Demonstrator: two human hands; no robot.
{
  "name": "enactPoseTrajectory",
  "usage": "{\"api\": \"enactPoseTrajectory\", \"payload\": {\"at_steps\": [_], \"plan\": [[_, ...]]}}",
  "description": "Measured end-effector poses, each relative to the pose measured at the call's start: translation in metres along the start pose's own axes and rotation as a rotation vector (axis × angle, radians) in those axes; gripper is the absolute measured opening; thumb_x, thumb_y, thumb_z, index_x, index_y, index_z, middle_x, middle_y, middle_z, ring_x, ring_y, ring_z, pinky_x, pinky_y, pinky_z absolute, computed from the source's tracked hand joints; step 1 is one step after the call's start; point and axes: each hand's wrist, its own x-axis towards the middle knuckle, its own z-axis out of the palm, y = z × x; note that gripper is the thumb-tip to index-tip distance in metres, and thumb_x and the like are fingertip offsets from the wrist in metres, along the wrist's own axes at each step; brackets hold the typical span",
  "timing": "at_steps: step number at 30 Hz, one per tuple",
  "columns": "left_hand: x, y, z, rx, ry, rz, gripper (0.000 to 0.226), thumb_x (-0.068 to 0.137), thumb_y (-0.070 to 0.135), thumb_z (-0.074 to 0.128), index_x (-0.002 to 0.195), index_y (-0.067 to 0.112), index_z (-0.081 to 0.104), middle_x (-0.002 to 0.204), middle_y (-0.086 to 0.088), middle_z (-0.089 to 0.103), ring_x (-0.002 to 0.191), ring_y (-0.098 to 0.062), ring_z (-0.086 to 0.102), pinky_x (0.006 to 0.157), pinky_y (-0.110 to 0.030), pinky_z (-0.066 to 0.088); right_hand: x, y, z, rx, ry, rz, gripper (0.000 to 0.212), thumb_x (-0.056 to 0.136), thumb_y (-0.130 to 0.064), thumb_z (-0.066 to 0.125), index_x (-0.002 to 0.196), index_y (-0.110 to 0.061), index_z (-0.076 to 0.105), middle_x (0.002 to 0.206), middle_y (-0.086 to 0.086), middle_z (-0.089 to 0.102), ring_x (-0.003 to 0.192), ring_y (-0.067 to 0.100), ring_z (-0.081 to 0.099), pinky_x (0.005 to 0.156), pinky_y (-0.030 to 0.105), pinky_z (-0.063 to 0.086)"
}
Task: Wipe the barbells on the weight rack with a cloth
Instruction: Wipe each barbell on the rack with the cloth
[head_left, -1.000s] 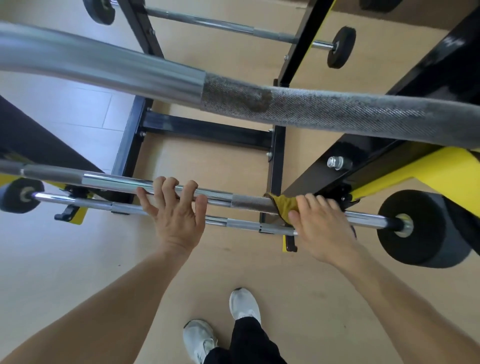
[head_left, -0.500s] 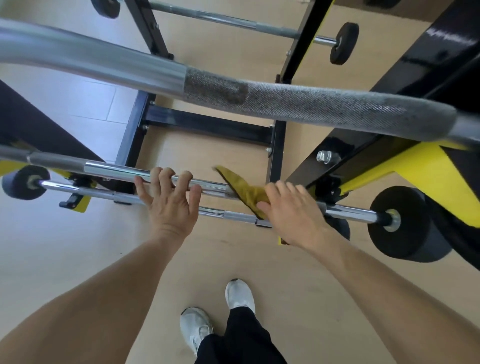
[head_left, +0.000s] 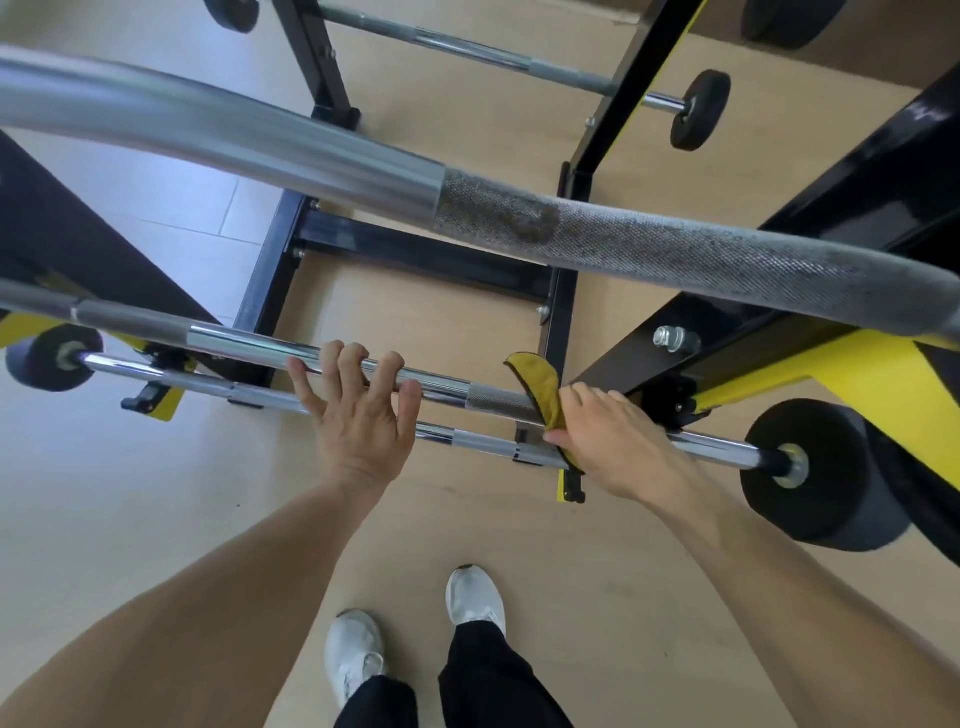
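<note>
Right hand (head_left: 613, 441) slid rightward, clutching cloth (head_left: 543, 387) on barbell (head_left: 441, 387); left hand (head_left: 358, 415) grips it.

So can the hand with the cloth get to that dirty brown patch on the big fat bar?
Probably yes. The brown patch on the big bar sits above and ahead of the right hand, with nothing between them. It would have to lift the cloth off the thin bar first.

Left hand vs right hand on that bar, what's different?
The left hand is bare and hooks its fingers over the smooth chrome part of the barbell; the right hand presses a yellow cloth around it at the knurled section. The left sits mid-bar; the right sits beside the black rack upright. Both are palm-down on that one bar.
</note>
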Motion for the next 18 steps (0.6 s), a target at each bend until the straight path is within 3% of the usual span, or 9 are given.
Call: {"api": "enactPoseTrajectory", "payload": {"at_steps": [6, 10, 14, 16, 18], "plan": [[0.0, -0.001, 0.003, 0.003, -0.016, -0.001, 0.037, 0.1, 0.04, 0.022, 0.116, 0.024, 0.051, 0.127, -0.009, 0.04, 0.139, -0.034, 0.029, 0.119, -0.064, -0.003, 0.008, -0.011, -0.004, 0.088, 0.039, -0.03, 0.037, 0.101, -0.055, 0.033, 0.101, -0.02, 0.043, 0.093, -0.007, 0.045, 0.084, 0.012, 0.05, 0.083, 0.032, 0.045], [-0.001, -0.001, -0.005, -0.027, -0.02, 0.023, 0.04, 0.101, 0.042, 0.023, 0.119, 0.025, 0.054, 0.129, -0.008, 0.042, 0.14, -0.033, 0.03, 0.12, -0.061, -0.004, 0.038, -0.055, -0.009, 0.138, 0.092, -0.038, 0.037, 0.104, -0.052, 0.031, 0.105, -0.017, 0.045, 0.099, -0.002, 0.053, 0.089, 0.023, 0.06, 0.077, 0.044, 0.051], [-0.005, -0.012, -0.016, -0.155, -0.056, 0.091, 0.041, 0.104, 0.037, 0.023, 0.135, 0.029, 0.048, 0.143, -0.002, 0.042, 0.148, -0.026, 0.023, 0.122, -0.055, -0.008, 0.059, -0.097, -0.01, 0.252, 0.155, -0.045, 0.036, 0.105, -0.05, 0.027, 0.109, -0.021, 0.047, 0.095, -0.009, 0.046, 0.081, 0.016, 0.049, 0.07, 0.035, 0.038], [-0.005, -0.029, -0.024, -0.323, -0.024, 0.156, 0.038, 0.103, 0.029, 0.035, 0.139, 0.023, 0.048, 0.147, 0.003, 0.043, 0.148, -0.018, 0.025, 0.124, -0.05, 0.001, 0.07, -0.12, -0.012, 0.284, 0.21, -0.056, 0.039, 0.105, -0.051, 0.024, 0.111, -0.022, 0.05, 0.102, -0.006, 0.052, 0.085, 0.014, 0.049, 0.077, 0.037, 0.042], [-0.005, -0.055, -0.035, -0.487, 0.047, 0.201, 0.038, 0.096, 0.015, 0.052, 0.134, 0.014, 0.052, 0.143, -0.001, 0.048, 0.14, -0.015, 0.036, 0.122, -0.039, 0.02, 0.083, -0.148, -0.013, 0.309, 0.217, -0.059, 0.043, 0.105, -0.05, 0.021, 0.116, -0.023, 0.052, 0.113, -0.003, 0.057, 0.096, 0.017, 0.053, 0.087, 0.04, 0.043]]}}
